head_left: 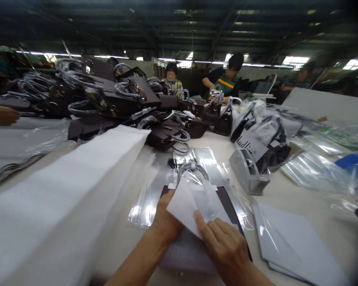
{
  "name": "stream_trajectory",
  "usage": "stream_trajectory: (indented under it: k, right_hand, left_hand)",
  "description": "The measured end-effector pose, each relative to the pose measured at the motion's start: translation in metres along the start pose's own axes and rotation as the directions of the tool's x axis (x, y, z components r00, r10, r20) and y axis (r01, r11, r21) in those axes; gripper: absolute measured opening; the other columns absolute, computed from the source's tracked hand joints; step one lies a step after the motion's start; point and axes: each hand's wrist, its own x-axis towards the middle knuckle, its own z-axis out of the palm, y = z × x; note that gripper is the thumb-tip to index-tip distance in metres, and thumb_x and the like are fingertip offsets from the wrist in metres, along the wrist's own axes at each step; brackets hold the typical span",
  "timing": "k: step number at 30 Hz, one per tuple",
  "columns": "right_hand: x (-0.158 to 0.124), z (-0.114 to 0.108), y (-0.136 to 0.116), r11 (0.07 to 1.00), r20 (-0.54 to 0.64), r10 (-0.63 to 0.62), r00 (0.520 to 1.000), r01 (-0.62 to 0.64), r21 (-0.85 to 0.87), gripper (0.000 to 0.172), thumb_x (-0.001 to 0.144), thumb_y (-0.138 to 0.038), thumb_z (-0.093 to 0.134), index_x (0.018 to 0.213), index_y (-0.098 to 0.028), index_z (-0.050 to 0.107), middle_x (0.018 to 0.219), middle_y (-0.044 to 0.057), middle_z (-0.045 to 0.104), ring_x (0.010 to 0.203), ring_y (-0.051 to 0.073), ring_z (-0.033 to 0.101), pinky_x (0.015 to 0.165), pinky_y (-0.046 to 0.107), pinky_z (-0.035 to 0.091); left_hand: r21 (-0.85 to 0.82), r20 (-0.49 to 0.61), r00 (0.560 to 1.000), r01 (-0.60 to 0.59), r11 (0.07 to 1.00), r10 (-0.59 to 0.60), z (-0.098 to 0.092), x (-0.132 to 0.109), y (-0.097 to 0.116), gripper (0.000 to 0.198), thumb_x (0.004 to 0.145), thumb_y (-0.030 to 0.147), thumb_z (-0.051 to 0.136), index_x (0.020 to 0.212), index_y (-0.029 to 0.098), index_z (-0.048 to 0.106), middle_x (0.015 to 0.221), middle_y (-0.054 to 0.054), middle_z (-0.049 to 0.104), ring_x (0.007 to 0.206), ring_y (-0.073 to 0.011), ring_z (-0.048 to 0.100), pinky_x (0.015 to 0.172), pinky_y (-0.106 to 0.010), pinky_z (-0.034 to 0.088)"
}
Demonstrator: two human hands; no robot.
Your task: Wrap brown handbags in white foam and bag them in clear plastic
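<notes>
A dark brown handbag [226,198] lies flat on the table in front of me, its handle [192,169] wrapped in foam. A white sheet of thin foam or paper [193,206] rests on the bag. My left hand [165,224] grips the sheet's left edge, fingers tucked under it. My right hand [226,246] lies on top of the sheet, thumb and fingers pressing it down onto the bag. Clear plastic bags [146,198] lie under and around the handbag.
A tall stack of white foam sheets [62,206] fills the left side. Several dark handbags [122,103] are piled at the back. Bagged handbags [256,155] and flat white sheets [292,242] lie at right. Other people work at the far end; someone's hand [1,115] shows at left.
</notes>
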Motion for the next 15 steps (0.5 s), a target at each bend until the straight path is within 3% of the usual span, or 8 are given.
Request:
stream_trajectory:
  k: [2,5,7,8,10,11,13,15]
  right_hand:
    - [-0.003,0.000,-0.003,1.000,0.020,0.018,1.000,-0.018,0.004,0.031,0.089,-0.014,0.043,0.119,-0.007,0.051,0.061,0.002,0.052,0.057,0.016,0.044,0.056,0.032,0.026]
    - [-0.005,-0.002,-0.006,0.998,0.027,0.055,0.998,-0.056,0.014,0.038,0.089,-0.030,0.049,0.119,-0.007,0.052,0.067,0.004,0.055,0.061,0.017,0.046,0.058,0.034,0.028]
    - [-0.006,-0.003,-0.007,0.998,0.028,0.068,0.997,-0.069,0.012,0.040,0.089,-0.032,0.049,0.120,-0.007,0.052,0.068,0.004,0.056,0.062,0.017,0.046,0.058,0.034,0.029]
    - [-0.007,-0.003,-0.007,0.998,0.030,0.066,0.997,-0.066,0.008,0.040,0.089,-0.031,0.049,0.120,-0.007,0.052,0.068,0.004,0.056,0.062,0.017,0.046,0.058,0.034,0.029]
    - [-0.008,-0.001,-0.008,0.998,0.040,0.058,0.998,-0.058,0.003,0.038,0.088,-0.028,0.049,0.120,-0.007,0.052,0.067,0.005,0.056,0.061,0.018,0.047,0.057,0.034,0.029]
    - [-0.008,0.000,-0.009,0.998,0.046,0.058,0.997,-0.059,0.012,0.034,0.088,-0.024,0.049,0.117,-0.009,0.055,0.067,0.004,0.056,0.060,0.018,0.047,0.056,0.034,0.030]
    - [-0.009,0.003,-0.011,0.995,0.031,0.083,0.996,-0.085,0.057,0.022,0.086,-0.015,0.047,0.101,-0.014,0.062,0.065,0.004,0.056,0.060,0.018,0.048,0.055,0.033,0.032]
    - [-0.011,0.004,-0.012,0.987,-0.019,0.108,0.994,-0.105,0.122,0.022,0.083,-0.008,0.044,0.082,-0.018,0.063,0.067,0.004,0.058,0.062,0.018,0.050,0.056,0.033,0.037]
  left_hand:
    - [0.069,0.006,0.999,0.037,0.997,-0.037,-0.007,-0.001,-0.007,0.013,0.079,0.011,0.051,0.068,0.015,0.059,0.069,-0.005,0.059,0.069,-0.0201,0.056,0.061,-0.033,0.047]
    - [0.139,-0.030,0.993,0.120,0.983,-0.117,-0.022,-0.004,-0.020,0.014,0.080,0.012,0.048,0.075,0.015,0.060,0.079,-0.007,0.062,0.073,-0.0209,0.058,0.063,-0.033,0.048]
    - [0.119,-0.212,0.966,0.177,0.977,-0.149,-0.042,-0.008,-0.021,0.017,0.084,0.014,0.044,0.087,0.014,0.061,0.091,-0.009,0.063,0.085,-0.0211,0.059,0.074,-0.035,0.049]
    - [0.077,-0.333,0.930,0.189,0.979,-0.153,-0.054,-0.009,-0.018,0.019,0.085,0.014,0.043,0.094,0.014,0.060,0.097,-0.010,0.062,0.092,-0.0209,0.058,0.081,-0.037,0.048]
    - [-0.053,-0.500,0.859,0.103,0.993,-0.115,-0.074,-0.009,-0.001,0.023,0.085,0.016,0.045,0.105,0.017,0.058,0.106,-0.008,0.061,0.101,-0.0190,0.056,0.092,-0.036,0.044]
    - [-0.120,-0.450,0.889,0.037,0.992,-0.088,-0.081,-0.007,0.010,0.028,0.086,0.018,0.043,0.111,0.018,0.055,0.111,-0.008,0.059,0.104,-0.0182,0.055,0.094,-0.035,0.043]
    - [-0.257,-0.229,0.961,-0.213,0.943,0.155,-0.079,0.000,0.033,0.033,0.090,0.026,0.036,0.117,0.019,0.052,0.119,-0.009,0.056,0.111,-0.0190,0.052,0.097,-0.036,0.043]
    - [-0.389,0.089,0.938,-0.276,0.879,0.334,-0.059,0.008,0.047,0.040,0.092,0.036,0.029,0.122,0.019,0.050,0.125,-0.009,0.054,0.119,-0.0211,0.047,0.105,-0.044,0.033]
